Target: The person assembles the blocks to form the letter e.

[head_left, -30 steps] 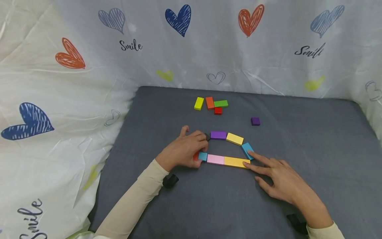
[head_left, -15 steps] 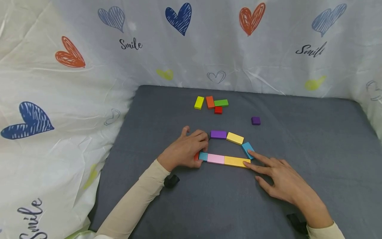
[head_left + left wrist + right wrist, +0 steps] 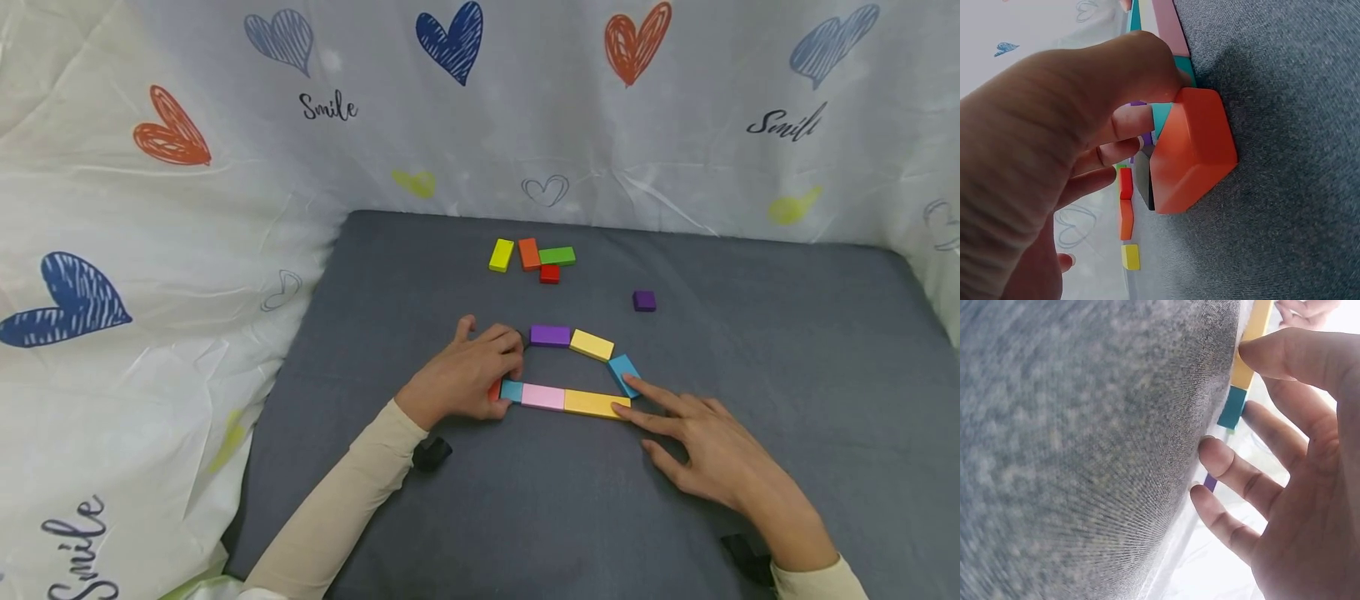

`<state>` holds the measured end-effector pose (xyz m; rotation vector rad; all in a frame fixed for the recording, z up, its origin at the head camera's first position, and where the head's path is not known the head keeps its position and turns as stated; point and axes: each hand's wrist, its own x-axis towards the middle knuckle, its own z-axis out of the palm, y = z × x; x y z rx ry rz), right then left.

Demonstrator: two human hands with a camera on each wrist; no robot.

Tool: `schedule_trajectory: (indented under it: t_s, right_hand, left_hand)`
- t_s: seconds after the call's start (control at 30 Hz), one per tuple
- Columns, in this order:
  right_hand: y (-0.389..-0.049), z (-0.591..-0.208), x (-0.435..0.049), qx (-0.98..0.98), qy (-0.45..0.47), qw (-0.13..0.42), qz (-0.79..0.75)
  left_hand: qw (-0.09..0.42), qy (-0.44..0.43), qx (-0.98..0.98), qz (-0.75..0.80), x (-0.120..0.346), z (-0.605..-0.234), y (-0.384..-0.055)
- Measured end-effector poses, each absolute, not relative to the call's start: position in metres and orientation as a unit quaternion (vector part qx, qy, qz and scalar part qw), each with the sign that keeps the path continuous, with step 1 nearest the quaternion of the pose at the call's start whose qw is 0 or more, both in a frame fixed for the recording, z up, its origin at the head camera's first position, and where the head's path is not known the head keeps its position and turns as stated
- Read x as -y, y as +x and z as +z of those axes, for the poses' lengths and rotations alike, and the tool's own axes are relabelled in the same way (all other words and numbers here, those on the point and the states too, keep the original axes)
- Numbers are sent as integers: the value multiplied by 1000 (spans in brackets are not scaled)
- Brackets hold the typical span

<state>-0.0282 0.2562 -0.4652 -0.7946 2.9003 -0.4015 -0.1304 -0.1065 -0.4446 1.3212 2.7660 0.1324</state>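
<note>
Wooden blocks lie in a loop on the grey cloth. My left hand (image 3: 468, 375) is at its left end, thumb and index finger pinching the small blue block (image 3: 512, 392) beside an orange block (image 3: 1200, 137). A dark grey block (image 3: 1142, 174) stands behind the orange one, hidden by the hand in the head view. A pink block (image 3: 543, 397) and a long yellow block (image 3: 588, 403) continue the front row. My right hand (image 3: 705, 450) has extended fingers touching the yellow block's right end and the tilted blue block (image 3: 622, 373). A purple block (image 3: 550, 337) and pale yellow block (image 3: 592, 345) form the back.
Farther back lie a yellow block (image 3: 501, 255), an orange-red block (image 3: 528, 254), a green block (image 3: 558, 256) and a red block (image 3: 550, 274). A small dark purple block (image 3: 644, 301) sits apart at right. A heart-printed curtain (image 3: 495, 125) borders the grey cloth (image 3: 510, 517).
The whole head view has shifted very slightly. The dark grey block's edge, seen beside the left fingers a second ago, is now hidden there. Both hands and the blocks keep their places.
</note>
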Motion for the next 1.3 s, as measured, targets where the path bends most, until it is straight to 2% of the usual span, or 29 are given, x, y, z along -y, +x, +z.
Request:
schedule_trajectory:
  t_s: [0.37,0.77,1.07,1.3]
  right_hand:
    - [-28,-466,-256,-956,-257,55,-130]
    - [-26,-465,-255,-955,-259,55,-132]
    - [-25,-463,-255,-952,-269,49,-139]
    - [-25,-461,-254,-952,-268,53,-137]
  left_hand:
    - [29,436,-897,69,107,-444,-132]
    - [4,431,-896,104,112,-428,-143]
    - [-36,410,-899,148,122,-415,-168]
    - [-27,359,-912,196,128,-405,-200]
